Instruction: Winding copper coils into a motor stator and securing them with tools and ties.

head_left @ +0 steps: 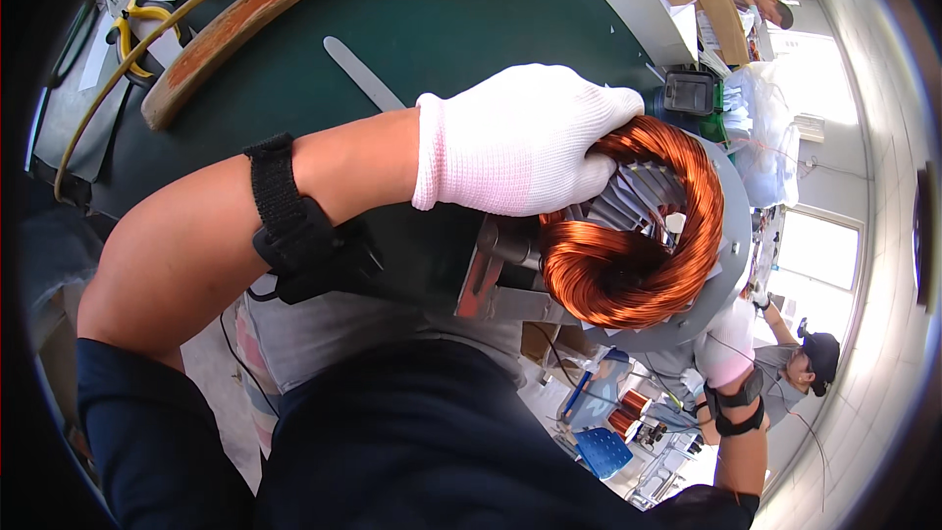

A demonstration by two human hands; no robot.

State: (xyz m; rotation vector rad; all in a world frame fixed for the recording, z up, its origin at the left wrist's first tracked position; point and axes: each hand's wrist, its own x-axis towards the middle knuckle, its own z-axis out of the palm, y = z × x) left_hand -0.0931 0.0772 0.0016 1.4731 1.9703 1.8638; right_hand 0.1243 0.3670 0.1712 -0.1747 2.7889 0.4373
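A motor stator with a thick ring of copper winding (702, 206) is tilted up at the right of the table, facing me. White slot liners or papers show inside its bore. My left hand (530, 142), in a white knitted glove, is closed on the winding's upper left side, thumb inside the ring. My right hand (726, 344), also gloved, rests against the lower right edge of the grey metal housing (734, 236); its fingers are mostly hidden. Below my left wrist a metal bracket with a round bar (508, 239) sits beside the stator.
On the dark green table (442, 10) lie a flat grey round-ended strip (361, 74), a worn curved wooden bar (231, 34) and yellow-handled pliers (137, 29). A white box (638, 5) and dark container (690, 91) stand behind. Copper wire spools (628, 414) and a co-worker (800, 363) are at lower right.
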